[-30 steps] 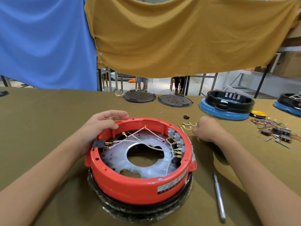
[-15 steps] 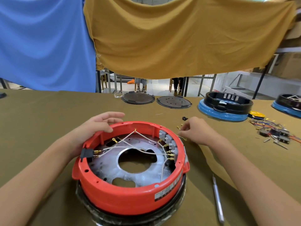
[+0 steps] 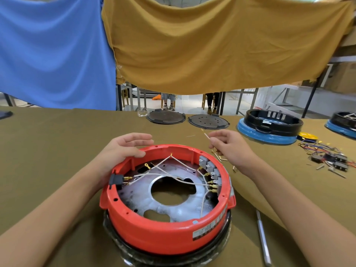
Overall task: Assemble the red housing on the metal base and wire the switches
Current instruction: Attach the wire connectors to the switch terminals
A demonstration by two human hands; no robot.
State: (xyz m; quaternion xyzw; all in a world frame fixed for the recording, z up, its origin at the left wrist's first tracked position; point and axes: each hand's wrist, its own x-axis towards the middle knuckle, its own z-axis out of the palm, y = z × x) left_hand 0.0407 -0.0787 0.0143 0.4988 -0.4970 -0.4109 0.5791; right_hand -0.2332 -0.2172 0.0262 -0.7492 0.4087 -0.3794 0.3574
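The red housing (image 3: 167, 218) is sitting on the metal base (image 3: 169, 191) at the near middle of the olive-covered table (image 3: 48, 151), with bare cloth lying open to its left. The left hand (image 3: 123, 149) is resting on the housing's far-left rim, fingers relaxed and straight. Just beyond the housing's right rim, the right hand (image 3: 229, 147) is pinching a short wire (image 3: 205, 134). Grey switches (image 3: 210, 168) are lining the housing's inner right wall. A screwdriver (image 3: 263, 239) is lying right of the housing. The housing's front label (image 3: 210, 227) is too blurred to read.
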